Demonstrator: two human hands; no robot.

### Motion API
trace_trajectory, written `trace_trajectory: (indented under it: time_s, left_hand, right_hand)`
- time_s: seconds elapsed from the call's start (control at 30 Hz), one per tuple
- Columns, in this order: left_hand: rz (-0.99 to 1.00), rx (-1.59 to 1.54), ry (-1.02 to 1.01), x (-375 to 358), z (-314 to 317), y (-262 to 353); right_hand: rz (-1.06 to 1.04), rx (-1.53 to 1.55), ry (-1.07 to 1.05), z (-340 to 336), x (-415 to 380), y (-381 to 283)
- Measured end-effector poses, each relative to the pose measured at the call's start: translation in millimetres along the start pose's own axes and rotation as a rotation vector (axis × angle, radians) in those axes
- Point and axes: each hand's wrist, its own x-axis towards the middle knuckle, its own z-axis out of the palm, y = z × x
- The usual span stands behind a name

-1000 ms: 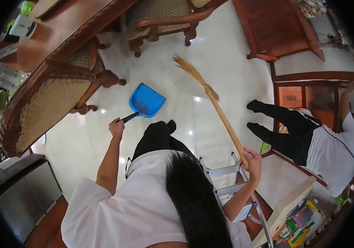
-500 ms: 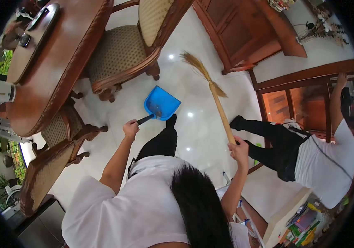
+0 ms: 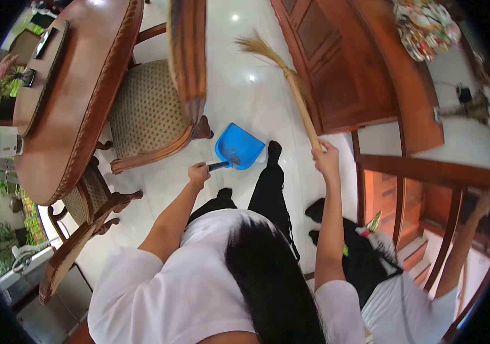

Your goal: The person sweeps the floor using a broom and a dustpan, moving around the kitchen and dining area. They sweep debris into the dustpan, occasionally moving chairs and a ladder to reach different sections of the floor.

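My left hand point(image 3: 199, 174) is closed around the black handle of a blue dustpan point(image 3: 245, 143), which is low over the white floor in front of my feet. Some dark dirt lies in the pan. Out to the right, my right hand point(image 3: 326, 159) grips the wooden stick of a straw broom point(image 3: 299, 103). Its bristles point forward and left, close to the front of a wooden cabinet. One of my feet shows just right of the dustpan.
A carved wooden table point(image 3: 84, 86) and a cushioned chair point(image 3: 147, 103) stand at left, with another chair point(image 3: 79, 229) nearer. The wooden cabinet point(image 3: 348, 74) is ahead at right. Close on my right, another person point(image 3: 399, 292) reaches toward a wood-framed glass partition.
I have stepped forward, one leg now stretched ahead. The chair and cabinet appear closer. The broom has moved forward beside the cabinet, and the dustpan has moved along with my left hand.
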Motion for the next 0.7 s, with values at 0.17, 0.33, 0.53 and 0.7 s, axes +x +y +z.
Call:
trace_trajectory:
  time_s: [0.17, 0.33, 0.53, 0.7]
  left_hand:
    - [-0.086, -0.059, 0.200, -4, 66, 16]
    - [-0.219, -0.155, 0.370, 2, 125, 52]
    - [-0.246, 0.005, 0.501, 24, 162, 55]
    - [-0.260, 0.037, 0.568, 23, 163, 25]
  right_hand:
    - [-0.196, -0.285, -0.050, 43, 203, -8]
    - [-0.055, -0.476, -0.213, 92, 274, -42]
    - [-0.173, -0.920, -0.510, 50, 244, -11]
    - [0.126, -0.413, -0.532, -66, 205, -51]
